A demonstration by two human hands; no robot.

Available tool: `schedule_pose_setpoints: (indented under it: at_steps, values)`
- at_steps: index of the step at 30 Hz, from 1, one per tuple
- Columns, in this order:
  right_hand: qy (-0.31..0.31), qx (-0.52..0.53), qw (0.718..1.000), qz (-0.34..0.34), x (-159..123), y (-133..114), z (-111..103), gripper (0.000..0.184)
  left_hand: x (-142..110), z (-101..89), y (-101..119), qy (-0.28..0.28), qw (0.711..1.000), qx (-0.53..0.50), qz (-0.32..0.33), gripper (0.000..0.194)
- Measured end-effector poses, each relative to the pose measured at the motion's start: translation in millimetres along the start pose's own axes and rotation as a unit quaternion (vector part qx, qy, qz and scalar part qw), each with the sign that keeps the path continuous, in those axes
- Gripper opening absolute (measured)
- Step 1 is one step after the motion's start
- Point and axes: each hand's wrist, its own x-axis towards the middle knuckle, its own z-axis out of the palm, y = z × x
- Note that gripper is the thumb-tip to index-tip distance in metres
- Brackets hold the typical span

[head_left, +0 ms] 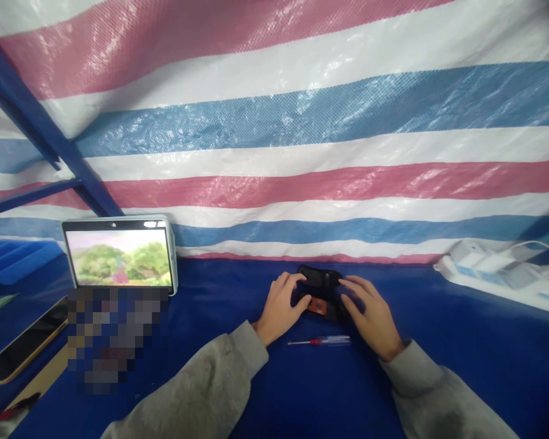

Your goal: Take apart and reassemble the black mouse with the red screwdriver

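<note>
A black plastic piece shaped like a game controller shell (318, 278) is between my hands above the blue table. Just below it shows a dark part with an orange-brown circuit board (318, 306). My left hand (279, 305) grips the shell's left end, index finger on top and thumb lower down by the board. On the other side, my right hand (372, 311) has its fingertips at the shell's right end, its thumb beside the dark lower part. Whether the two black parts are joined is hard to make out. Nearer to me lies a screwdriver (322, 341) with a clear and red handle.
At the left a tablet (121, 256) stands upright, playing a cartoon. A phone (25, 341) and a blue tray (18, 261) are farther left, near a blurred patch. A white power strip (498, 280) with plugs sits at the right. Striped sheeting (274, 122) hangs behind the table.
</note>
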Motion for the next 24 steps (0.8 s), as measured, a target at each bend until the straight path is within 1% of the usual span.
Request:
schedule_pose_setpoints:
  at_steps: [2,5,9,19,21,24]
  values:
    - [0.018,-0.009,1.000,-0.006,0.6,-1.3,-1.4,0.033,-2.3,0.9,1.5,-0.003,0.999,0.039,0.036,0.024]
    - [0.041,-0.020,0.999,-0.020,1.9,-5.6,-4.0,0.031,-4.3,3.2,2.0,-0.023,0.992,0.091,0.084,0.016]
    - [0.048,-0.020,0.998,-0.031,2.6,-11.6,-5.6,0.031,-4.4,4.7,0.5,-0.024,0.990,0.106,0.090,0.011]
    - [0.040,-0.006,0.998,-0.047,3.0,-21.5,-11.3,0.028,-2.9,4.9,-3.5,-0.018,0.990,0.075,0.119,0.012]
    - [0.034,0.002,0.998,-0.058,2.6,-25.3,-12.2,0.028,-3.7,4.7,-2.0,-0.008,0.988,0.065,0.139,0.015]
    - [0.010,0.008,0.997,-0.078,1.0,-30.1,-11.1,0.032,-4.8,4.3,1.8,0.027,0.983,0.062,0.169,0.021]
